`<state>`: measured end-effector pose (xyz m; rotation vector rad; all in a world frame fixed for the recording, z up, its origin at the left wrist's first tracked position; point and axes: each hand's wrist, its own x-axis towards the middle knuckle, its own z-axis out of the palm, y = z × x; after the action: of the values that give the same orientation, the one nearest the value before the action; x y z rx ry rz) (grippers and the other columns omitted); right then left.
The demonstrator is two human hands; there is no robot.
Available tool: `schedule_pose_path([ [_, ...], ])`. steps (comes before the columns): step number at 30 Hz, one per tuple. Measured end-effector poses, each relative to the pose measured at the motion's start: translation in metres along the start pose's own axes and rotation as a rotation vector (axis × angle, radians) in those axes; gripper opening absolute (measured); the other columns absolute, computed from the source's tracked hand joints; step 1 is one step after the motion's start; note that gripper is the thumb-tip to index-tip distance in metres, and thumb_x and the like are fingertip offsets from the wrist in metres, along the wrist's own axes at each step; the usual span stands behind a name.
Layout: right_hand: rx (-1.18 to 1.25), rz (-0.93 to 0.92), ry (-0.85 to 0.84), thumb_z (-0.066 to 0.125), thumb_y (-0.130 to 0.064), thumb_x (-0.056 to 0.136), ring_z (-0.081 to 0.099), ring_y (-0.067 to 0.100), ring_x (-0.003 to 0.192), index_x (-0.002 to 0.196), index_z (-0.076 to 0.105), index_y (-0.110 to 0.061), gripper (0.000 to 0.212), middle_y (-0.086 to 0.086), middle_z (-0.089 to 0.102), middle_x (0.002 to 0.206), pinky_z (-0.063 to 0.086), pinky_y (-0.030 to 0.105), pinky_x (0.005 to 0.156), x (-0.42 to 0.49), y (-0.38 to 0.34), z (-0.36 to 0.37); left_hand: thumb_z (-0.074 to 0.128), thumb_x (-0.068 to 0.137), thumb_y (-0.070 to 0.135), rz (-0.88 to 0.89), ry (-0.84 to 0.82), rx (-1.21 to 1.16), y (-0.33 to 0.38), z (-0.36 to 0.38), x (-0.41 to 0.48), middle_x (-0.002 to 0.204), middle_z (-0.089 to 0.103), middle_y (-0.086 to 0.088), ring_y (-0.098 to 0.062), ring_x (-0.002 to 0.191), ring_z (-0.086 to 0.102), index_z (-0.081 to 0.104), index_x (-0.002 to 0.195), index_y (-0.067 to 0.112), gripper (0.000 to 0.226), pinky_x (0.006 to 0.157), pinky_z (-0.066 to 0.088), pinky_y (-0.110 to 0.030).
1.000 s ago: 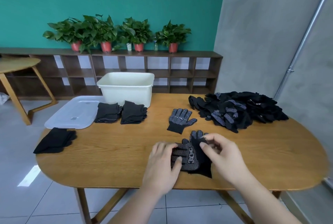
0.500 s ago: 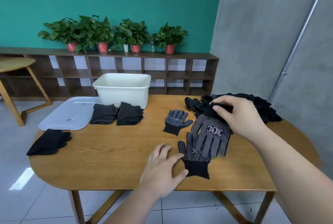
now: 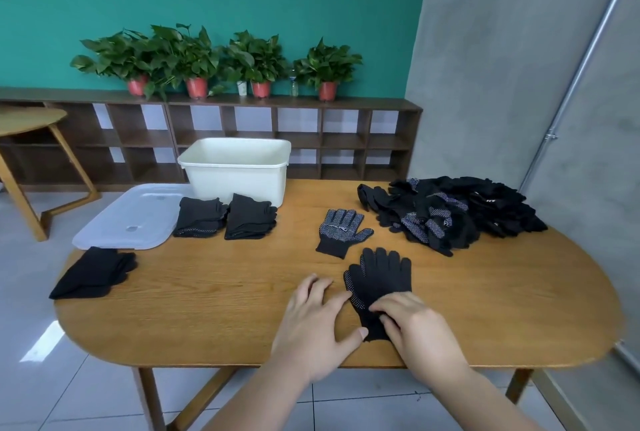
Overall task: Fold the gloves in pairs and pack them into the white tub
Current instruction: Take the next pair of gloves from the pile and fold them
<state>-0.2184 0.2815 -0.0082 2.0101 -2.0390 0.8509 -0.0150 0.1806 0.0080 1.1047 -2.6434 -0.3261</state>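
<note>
Presently we find the pair of gloves (image 3: pixel 379 278), judged soft and limp, at the front of the desk (image 3: pixel 207 309), left hand (image 3: pixel 313 323) spread beside it, right hand (image 3: pixel 415 326) pinching the cuff (image 3: pixel 372 326), the best hold.

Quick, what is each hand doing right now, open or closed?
Left hand: open, flat on the oval wooden table, thumb at the stacked black knitted gloves.
Right hand: fingers curled, pinching the cuff of those gloves.
</note>
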Motion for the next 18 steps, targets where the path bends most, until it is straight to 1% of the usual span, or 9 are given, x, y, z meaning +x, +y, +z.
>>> schedule_pose_path([
  [3,-0.002,0.058,0.093,0.080,0.001,0.084,0.070,0.005,0.099,0.109,0.077,-0.028,0.038,-0.014,0.075,0.103,0.059,0.024,0.076,-0.001,-0.005,-0.004,0.035,0.090,0.085,-0.003,-0.003,0.000,0.000,-0.001,0.000,0.169,0.017,0.012,-0.014,0.159,-0.009,0.034,0.158,0.045,0.079,0.130,0.014,-0.044],
  [5,0.037,0.080,0.175,0.079,0.004,0.084,0.070,0.004,0.101,0.110,0.078,-0.025,0.039,-0.014,0.075,0.107,0.055,0.018,0.084,-0.002,-0.009,-0.008,0.035,0.090,0.085,-0.004,-0.007,0.003,0.001,-0.001,-0.001,0.169,0.017,0.012,-0.014,0.159,-0.009,0.034,0.158,0.045,0.080,0.130,0.014,-0.045],
  [7,0.057,0.051,0.232,0.079,0.006,0.084,0.069,0.002,0.107,0.111,0.078,-0.023,0.040,-0.014,0.075,0.115,0.050,0.011,0.093,-0.005,-0.011,-0.008,0.035,0.089,0.085,-0.006,-0.011,0.002,0.001,-0.002,-0.001,0.169,0.017,0.012,-0.015,0.159,-0.009,0.034,0.158,0.044,0.080,0.130,0.015,-0.045],
  [9,0.020,-0.021,0.202,0.082,0.008,0.080,0.068,0.001,0.113,0.111,0.078,-0.022,0.043,-0.013,0.075,0.118,0.050,0.011,0.096,-0.010,-0.009,-0.001,0.035,0.089,0.086,-0.011,-0.008,0.000,0.001,-0.002,-0.001,0.169,0.018,0.013,-0.014,0.159,-0.009,0.035,0.158,0.044,0.081,0.130,0.015,-0.045],
  [12,-0.017,-0.087,0.130,0.089,0.011,0.071,0.070,0.005,0.116,0.106,0.078,-0.022,0.050,-0.010,0.076,0.118,0.055,0.022,0.095,-0.018,-0.001,0.013,0.036,0.089,0.086,-0.018,-0.013,-0.003,0.001,-0.002,-0.001,0.169,0.017,0.014,-0.015,0.159,-0.008,0.035,0.159,0.044,0.082,0.130,0.014,-0.044],
  [16,-0.021,-0.110,0.099,0.092,0.011,0.065,0.069,0.006,0.118,0.104,0.078,-0.022,0.053,-0.009,0.076,0.118,0.051,0.022,0.099,-0.021,0.006,0.022,0.035,0.088,0.087,-0.021,-0.015,-0.002,0.002,-0.002,-0.001,0.169,0.017,0.015,-0.015,0.159,-0.008,0.035,0.159,0.045,0.083,0.130,0.015,-0.045],
  [18,-0.007,-0.111,0.084,0.092,0.011,0.065,0.065,0.003,0.122,0.107,0.075,-0.025,0.058,-0.009,0.075,0.121,0.051,0.023,0.101,-0.022,0.012,0.028,0.035,0.088,0.087,-0.022,-0.016,-0.007,0.002,-0.002,-0.001,0.169,0.017,0.016,-0.014,0.159,-0.008,0.035,0.159,0.045,0.083,0.130,0.014,-0.045],
])
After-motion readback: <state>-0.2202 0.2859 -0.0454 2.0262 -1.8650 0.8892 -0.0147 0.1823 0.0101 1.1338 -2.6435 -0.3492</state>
